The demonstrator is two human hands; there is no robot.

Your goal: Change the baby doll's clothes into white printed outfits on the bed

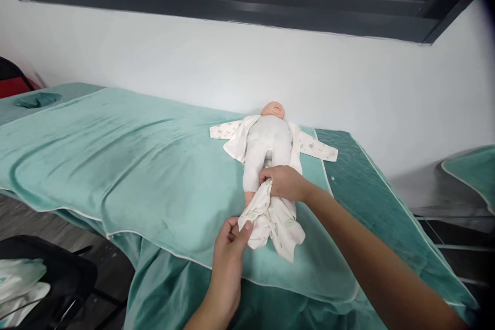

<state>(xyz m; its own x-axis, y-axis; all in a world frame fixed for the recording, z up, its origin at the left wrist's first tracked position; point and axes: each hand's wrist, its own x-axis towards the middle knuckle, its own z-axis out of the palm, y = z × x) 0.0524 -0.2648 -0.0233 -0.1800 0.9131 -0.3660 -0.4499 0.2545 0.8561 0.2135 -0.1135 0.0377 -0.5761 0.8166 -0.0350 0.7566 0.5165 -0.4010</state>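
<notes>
A baby doll (269, 134) lies on its back on the green cover, head toward the wall, in a pale bodysuit with an open, patterned white jacket (317, 147) whose sleeves spread to both sides. Over its lower legs is a small white printed garment (284, 224). My left hand (231, 247) pinches the garment's left edge between thumb and fingers. At the garment's top, between the doll's legs, my right hand (284, 183) is closed on the cloth. One bare lower leg of the doll shows beside the garment; the other is hidden.
The green-covered bed (174, 165) runs along a white wall below a dark window frame (247, 7). A black chair (69, 273) holding white and green items stands at the lower left. Another green cover (474, 172) hangs at the right edge.
</notes>
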